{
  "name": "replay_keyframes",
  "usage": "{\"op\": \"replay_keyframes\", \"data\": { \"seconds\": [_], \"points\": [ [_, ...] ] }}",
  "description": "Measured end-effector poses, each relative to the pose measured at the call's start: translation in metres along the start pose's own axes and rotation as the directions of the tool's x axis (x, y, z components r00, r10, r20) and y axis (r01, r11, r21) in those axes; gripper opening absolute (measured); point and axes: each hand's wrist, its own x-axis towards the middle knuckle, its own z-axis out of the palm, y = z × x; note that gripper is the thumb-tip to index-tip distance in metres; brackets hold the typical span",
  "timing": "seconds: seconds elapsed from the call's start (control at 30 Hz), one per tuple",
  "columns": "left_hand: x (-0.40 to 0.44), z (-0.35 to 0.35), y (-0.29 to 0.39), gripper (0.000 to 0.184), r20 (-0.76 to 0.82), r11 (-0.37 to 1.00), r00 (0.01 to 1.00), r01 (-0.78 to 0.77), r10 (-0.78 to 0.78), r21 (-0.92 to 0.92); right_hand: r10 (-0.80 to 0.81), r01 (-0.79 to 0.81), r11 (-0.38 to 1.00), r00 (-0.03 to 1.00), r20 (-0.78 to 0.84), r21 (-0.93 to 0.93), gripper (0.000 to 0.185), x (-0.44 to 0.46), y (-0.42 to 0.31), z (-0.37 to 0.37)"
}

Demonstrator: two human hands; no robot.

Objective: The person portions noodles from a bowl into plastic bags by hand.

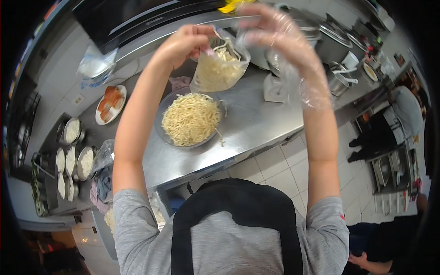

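Note:
My left hand (187, 45) is closed on the rim of a clear plastic bag (215, 79), holding it up above the steel counter. Pale noodles (227, 56) fill the bag, and a few strands stick out at its mouth. Just right of the bag, my right hand (277, 30) wears a loose clear plastic glove. It is blurred, but its fingers look spread and nothing shows in them. Below the bag stands a round bowl (162, 133) heaped with shredded-looking pale noodles (191, 118). Several strands hang over its right side.
A white plate (99, 118) of orange-brown food lies left. Further down are several small bowls (87, 161) of white food. A white dispenser-like box (275, 89) and large pots (334, 43) stand right. One person (405, 112) is at the far right, another person (385, 243) lower right.

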Motion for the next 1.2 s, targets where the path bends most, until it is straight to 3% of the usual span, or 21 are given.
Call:
{"op": "replay_keyframes", "data": {
  "seconds": [0.03, 0.07, 0.1, 0.17, 0.2, 0.27, 0.37, 0.47, 0.57, 0.63, 0.73, 0.97, 1.03, 1.2],
  "points": [
    [0.015, 0.007, 0.006, 0.051, -0.009, 0.991, 0.991, -0.131, 0.13, -0.031, 0.0, 0.002, 1.0, 0.998, -0.069, 0.019, 0.045, -0.002, -0.019, -0.021],
    [0.028, 0.015, 0.018, 0.049, -0.015, 0.984, 0.985, -0.174, 0.173, -0.046, -0.131, 0.171, 0.977, 0.951, -0.28, 0.124, 0.028, -0.004, -0.036, -0.029],
    [0.042, 0.023, 0.031, 0.047, -0.025, 0.974, 0.976, -0.216, 0.215, -0.06, -0.059, 0.07, 0.998, 0.904, -0.424, 0.009, 0.029, -0.017, -0.065, -0.04],
    [0.084, 0.031, 0.048, 0.041, 0.05, 0.948, 0.988, -0.122, 0.143, -0.294, -0.148, 0.13, 0.989, 0.85, -0.505, -0.072, 0.037, -0.043, -0.033, -0.101],
    [0.095, 0.045, 0.062, 0.046, 0.039, 0.934, 0.985, -0.145, 0.166, -0.327, -0.151, 0.126, 0.988, 0.845, -0.512, -0.083, 0.037, -0.062, -0.026, -0.114],
    [0.123, 0.069, 0.077, 0.045, 0.02, 0.952, 0.981, -0.183, 0.194, -0.246, 0.036, -0.078, 0.996, 0.774, -0.632, -0.039, 0.032, -0.106, -0.015, -0.127],
    [0.164, 0.1, 0.072, 0.045, 0.027, 0.959, 0.975, -0.212, 0.221, -0.19, 0.159, -0.197, 0.98, 0.699, -0.698, 0.026, 0.025, -0.167, 0.009, -0.131],
    [0.198, 0.126, 0.043, 0.047, 0.083, 0.973, 0.976, -0.192, 0.204, -0.131, 0.308, -0.319, 0.938, 0.597, -0.741, 0.133, 0.023, -0.215, 0.031, -0.131],
    [0.201, 0.154, 0.019, 0.052, 0.074, 0.97, 0.982, -0.156, 0.172, -0.187, 0.359, -0.364, 0.916, 0.551, -0.753, 0.171, 0.02, -0.248, 0.043, -0.131],
    [0.204, 0.158, 0.003, 0.054, 0.172, 0.985, 0.971, -0.158, 0.168, -0.074, 0.401, -0.394, 0.896, 0.519, -0.755, 0.205, 0.019, -0.259, 0.043, -0.13],
    [0.202, 0.16, -0.023, 0.054, 0.193, 0.985, 0.966, -0.164, 0.17, -0.046, 0.444, -0.435, 0.87, 0.489, -0.751, 0.231, 0.019, -0.273, 0.054, -0.131],
    [0.161, 0.166, -0.034, 0.05, 0.178, 0.981, 0.97, -0.182, 0.167, 0.069, 0.502, -0.471, 0.846, 0.541, -0.675, 0.251, 0.023, -0.273, 0.07, -0.123],
    [0.16, 0.168, -0.039, 0.044, 0.188, 0.935, 0.957, -0.264, 0.223, 0.235, 0.513, -0.479, 0.84, 0.547, -0.662, 0.256, 0.023, -0.269, 0.07, -0.123],
    [0.13, 0.171, -0.029, 0.044, 0.17, 0.878, 0.955, -0.29, 0.241, 0.381, 0.469, -0.487, 0.859, 0.622, -0.627, 0.16, 0.024, -0.248, 0.066, -0.129]
  ]
}}
